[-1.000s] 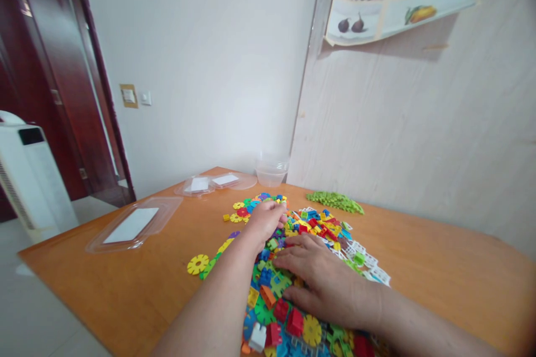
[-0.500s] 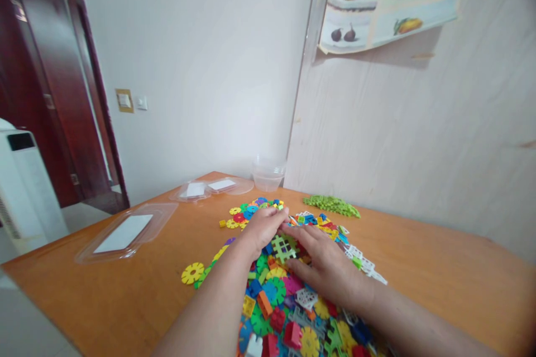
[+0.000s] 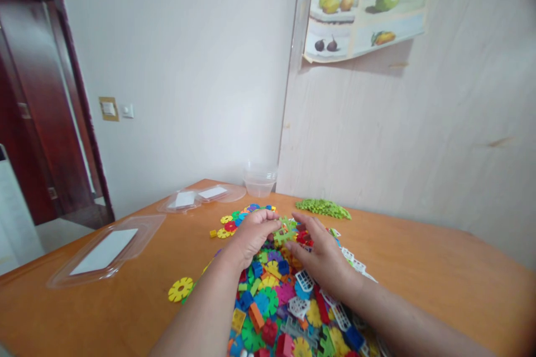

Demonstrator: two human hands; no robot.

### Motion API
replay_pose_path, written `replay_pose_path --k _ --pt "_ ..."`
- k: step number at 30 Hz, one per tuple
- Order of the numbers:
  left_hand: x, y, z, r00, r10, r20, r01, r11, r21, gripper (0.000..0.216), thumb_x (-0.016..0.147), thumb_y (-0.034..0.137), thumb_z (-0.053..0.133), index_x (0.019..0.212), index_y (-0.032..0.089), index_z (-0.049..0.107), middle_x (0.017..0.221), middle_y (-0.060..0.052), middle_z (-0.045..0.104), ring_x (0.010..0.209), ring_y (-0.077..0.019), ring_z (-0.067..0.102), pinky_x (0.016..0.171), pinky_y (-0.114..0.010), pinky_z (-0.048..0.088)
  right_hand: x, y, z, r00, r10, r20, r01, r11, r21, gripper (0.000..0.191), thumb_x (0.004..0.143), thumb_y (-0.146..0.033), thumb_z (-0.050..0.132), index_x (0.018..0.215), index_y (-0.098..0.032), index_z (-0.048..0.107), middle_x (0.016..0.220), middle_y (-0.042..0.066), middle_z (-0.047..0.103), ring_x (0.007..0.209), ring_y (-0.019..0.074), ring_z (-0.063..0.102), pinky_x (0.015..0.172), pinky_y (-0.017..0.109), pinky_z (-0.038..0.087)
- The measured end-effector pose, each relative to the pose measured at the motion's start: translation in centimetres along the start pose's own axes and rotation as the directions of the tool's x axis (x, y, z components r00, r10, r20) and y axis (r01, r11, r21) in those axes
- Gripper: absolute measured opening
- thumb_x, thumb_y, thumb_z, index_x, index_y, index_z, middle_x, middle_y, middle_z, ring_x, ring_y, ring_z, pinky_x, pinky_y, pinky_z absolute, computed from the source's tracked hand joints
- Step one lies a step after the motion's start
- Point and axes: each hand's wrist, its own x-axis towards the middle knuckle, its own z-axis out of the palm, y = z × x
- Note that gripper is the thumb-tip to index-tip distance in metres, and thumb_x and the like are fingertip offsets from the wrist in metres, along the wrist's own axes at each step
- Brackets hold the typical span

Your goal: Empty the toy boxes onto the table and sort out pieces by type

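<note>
A large mixed pile of plastic building pieces (image 3: 270, 284) spreads beneath both hands, with bricks, toothed discs and white lattice pieces. My left hand (image 3: 255, 234) pinches a light green lattice building piece (image 3: 285, 231) by its left side, just above the pile. To the right of that piece is my right hand (image 3: 324, 254), thumb and fingers spread apart around its right side; firm contact there is not visible. White lattice pieces (image 3: 305, 280) lie under the right hand. Part of the pile is hidden by my hands and forearms.
Light green pieces (image 3: 322, 208) form a separate heap at the back of the wooden table (image 3: 419, 268). Clear plastic tubs (image 3: 260, 181) stand by the wall. Clear lids with white labels (image 3: 104, 251) lie on the left. A yellow disc (image 3: 180, 289) rests beside the pile.
The green lattice piece has risen from among the pile into my left fingers. My right hand has drawn slightly away from the left, fingers parting. The whole view has shifted a little.
</note>
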Motion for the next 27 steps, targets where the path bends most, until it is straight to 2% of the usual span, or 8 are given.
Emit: replay_pose_path --k 2,6,12,15,18,21,24,27 --pt "0.0 0.1 0.0 1.0 -0.006 -0.012 0.006 0.999 -0.049 0.027 0.072 0.037 0.071 0.091 0.018 0.068 0.083 -0.001 0.067 0.071 -0.0134 0.057 0.068 -0.025 0.044 0.2 0.2 0.1 0.998 0.063 -0.018 -0.062 0.996 0.072 0.05 0.084 -0.037 0.064 0.13 -0.022 0.053 0.121 0.009 0.062 0.11 0.0231 0.058 0.097 0.042 0.046" --pt "0.1 0.3 0.1 1.0 -0.018 0.003 0.018 0.996 -0.093 0.028 0.07 0.036 0.073 0.09 0.018 0.066 0.081 0.0 0.065 0.068 -0.012 0.057 0.069 -0.026 0.046 0.7 0.1 0.2 0.97 0.228 0.082 -0.242 0.915 0.322 0.036 0.09 -0.046 0.054 0.112 -0.018 0.06 0.086 0.002 0.067 0.076 0.0167 0.063 0.071 0.031 0.052" --pt "0.0 0.5 0.2 0.998 -0.055 0.025 0.057 0.994 -0.089 0.033 0.068 0.042 0.076 0.09 0.018 0.067 0.088 -0.002 0.068 0.077 -0.0155 0.061 0.076 -0.029 0.048 1.5 -0.7 -0.6 0.884 0.43 0.185 -0.458 0.711 0.533 0.033 0.079 -0.05 0.065 0.085 -0.019 0.058 0.062 -0.004 0.058 0.051 0.0094 0.051 0.045 0.02 0.037" --pt "-0.1 0.8 0.2 0.999 -0.054 -0.009 0.053 0.998 -0.038 0.034 0.073 0.048 0.071 0.09 0.019 0.067 0.089 -0.003 0.071 0.078 -0.0163 0.063 0.077 -0.03 0.047 2.4 0.0 -1.7 0.872 0.466 0.149 -0.452 0.649 0.612 0.033 0.075 -0.047 0.07 0.083 -0.018 0.058 0.06 -0.004 0.059 0.049 0.0082 0.049 0.044 0.019 0.035" --pt "-0.3 1.0 0.2 0.995 -0.042 -0.088 0.043 0.999 0.015 0.035 0.076 0.051 0.067 0.088 0.019 0.067 0.087 -0.004 0.073 0.076 -0.0175 0.063 0.075 -0.03 0.046 4.2 2.1 -3.1 0.861 0.508 0.03 -0.415 0.666 0.62 0.032 0.072 -0.045 0.072 0.081 -0.018 0.059 0.061 -0.002 0.062 0.052 0.0099 0.054 0.047 0.02 0.04" --pt "-0.1 0.8 0.2 0.987 -0.042 -0.153 0.046 0.999 0.024 0.036 0.073 0.052 0.068 0.085 0.018 0.068 0.084 -0.005 0.073 0.073 -0.0175 0.064 0.073 -0.029 0.046 6.7 5.2 -4.7 0.793 0.604 -0.076 -0.468 0.684 0.56 0.027 0.073 -0.04 0.073 0.081 -0.018 0.059 0.064 -0.001 0.064 0.058 0.0121 0.06 0.049 0.021 0.044" --pt "0.3 0.4 0.1 0.98 -0.045 -0.192 0.048 0.999 0.013 0.036 0.071 0.051 0.068 0.085 0.018 0.068 0.082 -0.005 0.073 0.069 -0.0163 0.063 0.07 -0.028 0.046 9.0 8.4 -5.8 0.723 0.675 -0.145 -0.53 0.677 0.511 0.024 0.079 -0.036 0.071 0.085 -0.016 0.06 0.066 0.0 0.063 0.058 0.0113 0.059 0.049 0.02 0.044" --pt "0.6 0.0 0.0 0.974 -0.047 -0.22 0.048 0.999 0.0 0.038 0.069 0.053 0.068 0.082 0.018 0.068 0.079 -0.005 0.073 0.066 -0.0161 0.062 0.068 -0.028 0.046 10.5 11.2 -6.2 0.652 0.738 -0.173 -0.611 0.647 0.457 0.024 0.09 -0.034 0.063 0.102 -0.013 0.062 0.087 0.004 0.066 0.071 0.0128 0.063 0.061 0.025 0.052"
